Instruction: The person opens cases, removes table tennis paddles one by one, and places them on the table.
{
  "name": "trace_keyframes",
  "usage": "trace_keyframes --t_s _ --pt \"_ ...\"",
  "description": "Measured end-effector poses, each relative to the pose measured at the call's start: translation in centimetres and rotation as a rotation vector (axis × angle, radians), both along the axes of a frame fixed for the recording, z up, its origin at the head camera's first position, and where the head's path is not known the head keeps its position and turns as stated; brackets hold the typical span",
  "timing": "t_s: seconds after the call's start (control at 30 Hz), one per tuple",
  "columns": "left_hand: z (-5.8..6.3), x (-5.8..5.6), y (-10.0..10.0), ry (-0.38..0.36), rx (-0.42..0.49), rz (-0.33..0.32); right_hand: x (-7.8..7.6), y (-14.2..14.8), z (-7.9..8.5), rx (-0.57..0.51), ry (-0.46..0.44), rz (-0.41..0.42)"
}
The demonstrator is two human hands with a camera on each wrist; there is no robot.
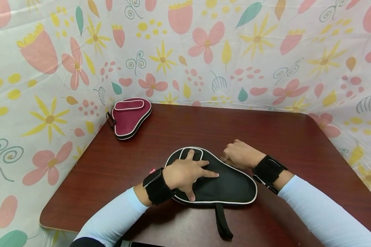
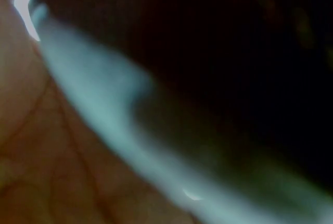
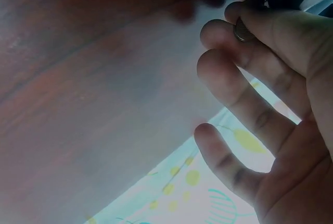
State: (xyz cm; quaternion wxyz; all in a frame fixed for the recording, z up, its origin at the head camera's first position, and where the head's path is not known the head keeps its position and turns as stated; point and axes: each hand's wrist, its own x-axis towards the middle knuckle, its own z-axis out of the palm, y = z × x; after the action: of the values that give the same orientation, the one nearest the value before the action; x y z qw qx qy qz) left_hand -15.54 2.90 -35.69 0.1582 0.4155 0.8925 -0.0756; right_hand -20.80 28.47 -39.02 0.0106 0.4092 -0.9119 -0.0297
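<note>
A black paddle-shaped case with white piping lies flat on the table, its wide end to the left. My left hand rests on that wide end with fingers spread. At the far edge of the case, my right hand pinches a small ridged metal piece, which looks like a zipper pull, between thumb and index finger. The other fingers of that hand are loosely bent. A black wrist strap hangs from the case's near edge. In the left wrist view, the palm and a pale edge are blurred and mostly dark.
A maroon case of the same shape lies at the table's far left corner. Flower-patterned cloth hangs behind and beside the brown table. Part of a dark object shows at the near edge.
</note>
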Motion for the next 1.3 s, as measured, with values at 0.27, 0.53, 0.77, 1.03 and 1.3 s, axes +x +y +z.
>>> trace_keyframes --t_s 0.27,0.53,0.77,1.03,1.3 --pt "0.0 0.1 -0.1 -0.003 0.018 -0.004 1.3 0.9 0.2 -0.078 -0.044 0.012" --pt "0.0 0.0 -0.3 -0.011 0.036 -0.004 2.4 2.3 0.2 -0.118 -0.113 0.03" --pt "0.0 0.0 -0.3 -0.023 0.047 -0.004 3.1 3.0 0.4 -0.126 -0.1 0.038" --pt "-0.2 -0.1 -0.4 -0.034 0.06 -0.01 3.8 3.3 0.8 -0.121 -0.087 0.041" --pt "0.0 -0.1 -0.2 -0.041 0.048 -0.004 4.7 3.9 1.0 -0.115 -0.084 0.003"
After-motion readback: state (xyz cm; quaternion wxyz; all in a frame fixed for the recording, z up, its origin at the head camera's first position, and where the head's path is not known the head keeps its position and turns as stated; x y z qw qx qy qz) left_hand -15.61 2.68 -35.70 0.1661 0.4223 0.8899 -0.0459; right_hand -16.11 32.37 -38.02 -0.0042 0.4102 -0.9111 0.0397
